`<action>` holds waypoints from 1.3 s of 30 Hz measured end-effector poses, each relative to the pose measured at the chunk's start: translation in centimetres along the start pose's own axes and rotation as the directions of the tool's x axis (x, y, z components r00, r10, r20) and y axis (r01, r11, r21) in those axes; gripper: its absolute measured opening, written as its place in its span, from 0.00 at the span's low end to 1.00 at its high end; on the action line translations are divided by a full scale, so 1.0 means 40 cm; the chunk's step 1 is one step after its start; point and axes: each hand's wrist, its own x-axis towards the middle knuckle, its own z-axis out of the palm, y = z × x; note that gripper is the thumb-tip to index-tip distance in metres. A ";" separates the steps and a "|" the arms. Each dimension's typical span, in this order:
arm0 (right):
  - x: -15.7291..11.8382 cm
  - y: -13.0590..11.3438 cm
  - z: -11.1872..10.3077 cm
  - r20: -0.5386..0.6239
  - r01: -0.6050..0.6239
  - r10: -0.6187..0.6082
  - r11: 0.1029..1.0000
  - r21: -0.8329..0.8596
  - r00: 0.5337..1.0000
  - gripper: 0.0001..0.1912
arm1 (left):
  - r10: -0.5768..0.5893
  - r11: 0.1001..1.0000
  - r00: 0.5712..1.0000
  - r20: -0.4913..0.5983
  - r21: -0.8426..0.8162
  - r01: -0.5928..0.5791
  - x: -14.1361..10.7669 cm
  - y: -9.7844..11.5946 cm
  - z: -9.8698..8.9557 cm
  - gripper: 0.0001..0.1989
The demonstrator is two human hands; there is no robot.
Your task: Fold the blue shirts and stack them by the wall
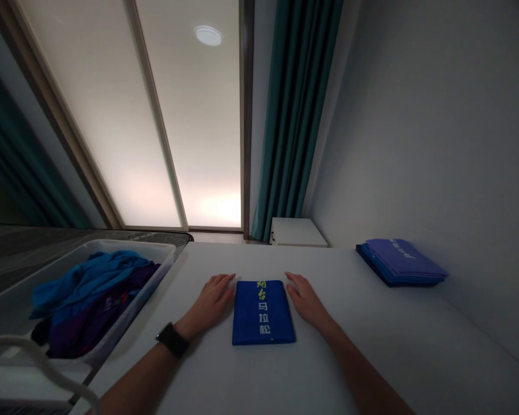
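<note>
A dark blue garment (248, 314), folded into a neat rectangle with yellow and white lettering, lies flat on the white table (225, 380). Just left of it rests my left hand (211, 302), fingers stretched out, a dark watch (172, 340) on the wrist. My right hand (305, 300) is at its right edge, fingers also extended. Neither hand grips anything; whether the right fingertips touch the cloth I cannot tell.
A stack of folded purple and blue garments (402, 259) sits at the table's right, by the wall. On the left, a white plastic bin (162, 259) holds crumpled blue and purple clothes (90, 282). A pale cable (47, 366) curves across the lower left. A white cabinet (298, 230) stands beyond the table.
</note>
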 end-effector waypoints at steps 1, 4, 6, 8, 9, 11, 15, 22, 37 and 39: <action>0.007 0.017 -0.005 -0.012 -0.001 0.001 1.000 0.020 1.000 0.24 | -0.027 0.999 0.999 -0.018 -0.037 0.026 0.010 -0.011 -0.004 0.21; 0.017 0.046 -0.014 -0.038 0.028 -0.027 0.999 0.037 0.999 0.21 | -0.131 0.981 0.991 -0.032 -0.152 0.124 0.027 -0.029 -0.013 0.20; 0.016 0.046 -0.013 -0.039 0.066 -0.065 0.998 0.010 0.997 0.19 | -0.192 0.961 0.981 -0.017 -0.204 0.185 0.031 -0.030 -0.017 0.19; 0.014 0.038 -0.009 -0.020 0.100 -0.100 0.995 -0.022 0.995 0.19 | -0.216 0.950 0.976 0.002 -0.230 0.211 0.033 -0.029 -0.019 0.19; 0.012 0.031 -0.006 -0.011 0.110 -0.110 0.993 -0.032 0.994 0.19 | -0.218 0.947 0.976 0.010 -0.238 0.214 0.033 -0.028 -0.020 0.19; 0.011 0.018 0.002 -0.002 0.114 -0.114 0.992 -0.046 0.993 0.19 | -0.209 0.947 0.978 0.017 -0.247 0.207 0.034 -0.026 -0.021 0.19; 0.021 -0.012 0.013 0.040 0.113 -0.108 0.983 -0.144 0.993 0.19 | -0.175 0.956 0.984 0.025 -0.233 0.176 0.036 -0.026 -0.021 0.18; 0.069 -0.042 0.024 0.086 0.102 -0.089 0.981 -0.163 0.992 0.15 | -0.165 0.964 0.986 0.025 -0.209 0.166 0.033 -0.019 -0.017 0.18; 0.055 -0.034 0.062 -0.073 0.080 -0.096 0.977 -0.200 0.993 0.13 | -0.241 0.969 0.963 0.124 -0.022 0.245 0.106 0.068 0.028 0.19; 0.054 -0.036 0.059 -0.065 0.088 -0.101 0.980 -0.176 0.993 0.13 | -0.197 0.972 0.972 0.127 -0.106 0.211 0.100 0.068 0.027 0.19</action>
